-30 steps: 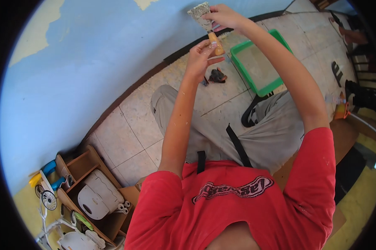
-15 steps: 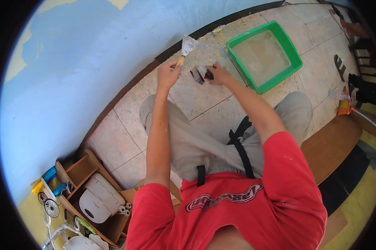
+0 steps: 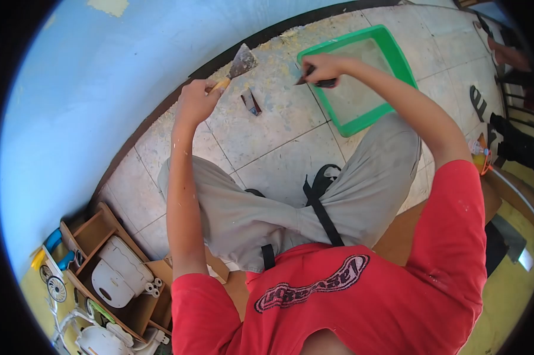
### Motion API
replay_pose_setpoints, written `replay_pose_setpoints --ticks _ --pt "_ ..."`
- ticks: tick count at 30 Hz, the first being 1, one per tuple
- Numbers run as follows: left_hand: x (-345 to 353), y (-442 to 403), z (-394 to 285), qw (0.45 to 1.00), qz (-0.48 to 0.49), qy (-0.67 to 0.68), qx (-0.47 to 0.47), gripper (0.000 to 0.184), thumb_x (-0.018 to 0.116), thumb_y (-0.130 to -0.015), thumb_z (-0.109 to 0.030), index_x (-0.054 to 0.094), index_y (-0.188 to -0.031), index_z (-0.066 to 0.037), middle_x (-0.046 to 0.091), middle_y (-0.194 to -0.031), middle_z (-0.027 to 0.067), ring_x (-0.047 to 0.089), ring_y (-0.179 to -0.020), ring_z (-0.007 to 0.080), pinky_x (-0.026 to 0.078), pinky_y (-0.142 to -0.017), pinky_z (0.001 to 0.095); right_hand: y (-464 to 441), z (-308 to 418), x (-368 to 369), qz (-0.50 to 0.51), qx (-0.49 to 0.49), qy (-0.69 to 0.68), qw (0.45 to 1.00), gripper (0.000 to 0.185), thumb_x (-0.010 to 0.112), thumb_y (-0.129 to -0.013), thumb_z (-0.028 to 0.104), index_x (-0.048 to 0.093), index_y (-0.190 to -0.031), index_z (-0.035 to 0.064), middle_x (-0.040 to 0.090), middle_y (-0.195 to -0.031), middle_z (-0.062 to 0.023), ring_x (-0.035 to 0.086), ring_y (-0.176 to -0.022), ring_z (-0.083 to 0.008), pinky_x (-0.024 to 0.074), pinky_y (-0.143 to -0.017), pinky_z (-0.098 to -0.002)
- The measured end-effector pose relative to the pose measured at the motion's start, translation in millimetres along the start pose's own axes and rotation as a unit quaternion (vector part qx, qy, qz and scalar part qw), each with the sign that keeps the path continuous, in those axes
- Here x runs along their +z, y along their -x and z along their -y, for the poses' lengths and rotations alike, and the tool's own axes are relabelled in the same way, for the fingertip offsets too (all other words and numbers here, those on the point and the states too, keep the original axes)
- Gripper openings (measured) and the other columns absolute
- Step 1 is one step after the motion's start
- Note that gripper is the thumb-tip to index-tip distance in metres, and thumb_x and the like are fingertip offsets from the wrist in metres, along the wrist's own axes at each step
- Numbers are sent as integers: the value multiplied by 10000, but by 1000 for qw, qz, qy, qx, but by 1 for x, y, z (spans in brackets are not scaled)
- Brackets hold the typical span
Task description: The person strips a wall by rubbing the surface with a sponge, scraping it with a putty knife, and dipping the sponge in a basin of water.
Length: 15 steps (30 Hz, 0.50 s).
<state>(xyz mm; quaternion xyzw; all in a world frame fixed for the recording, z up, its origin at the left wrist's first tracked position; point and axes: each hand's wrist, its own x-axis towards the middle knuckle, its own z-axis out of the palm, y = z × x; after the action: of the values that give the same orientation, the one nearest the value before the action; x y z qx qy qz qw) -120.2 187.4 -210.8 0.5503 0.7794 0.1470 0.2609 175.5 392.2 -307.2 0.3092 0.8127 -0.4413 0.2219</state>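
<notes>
My left hand is closed round the light wooden handle of a putty knife. Its wide blade points up toward the wall's base, with pale residue on it. My right hand grips a small dark tool with a pointed brownish end; fingers cover most of it, so its exact kind is unclear. That hand is above the left side of a green tray, which holds cloudy liquid. A small flat piece, dark-edged and partly shiny, lies on the tiles between both hands.
Pale scrapings litter the floor along a dark baseboard and the blue wall. A wooden shelf unit with white toys stands lower left. At right are a black sandal, a bottle and another person's foot.
My right hand has lifted the dark tool off the floor and moved right, over the tray's edge. My left hand has shifted left and down in view with the putty knife.
</notes>
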Motion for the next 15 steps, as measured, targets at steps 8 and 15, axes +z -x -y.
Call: replay_pose_setpoints --ticks 8,15 --pt "14 16 -33 997 36 -62 -20 258 656 -830 -255 724 -962 -44 680 -853 208 652 -825 373 497 -740 413 21 -146 60 -357 -66 133 922 477 748 -717 241 574 -1145 122 477 -1284 -169 550 -1088 -381 464 -923 -492" --pt "16 26 -50 998 61 6 0 233 668 -829 -195 714 -967 -13 670 -851 212 640 -811 376 489 -731 415 5 -111 115 -356 100 168 914 485 744 -700 189 587 -1155 131 486 -1264 -170 551 -1055 -417 492 -880 -437"
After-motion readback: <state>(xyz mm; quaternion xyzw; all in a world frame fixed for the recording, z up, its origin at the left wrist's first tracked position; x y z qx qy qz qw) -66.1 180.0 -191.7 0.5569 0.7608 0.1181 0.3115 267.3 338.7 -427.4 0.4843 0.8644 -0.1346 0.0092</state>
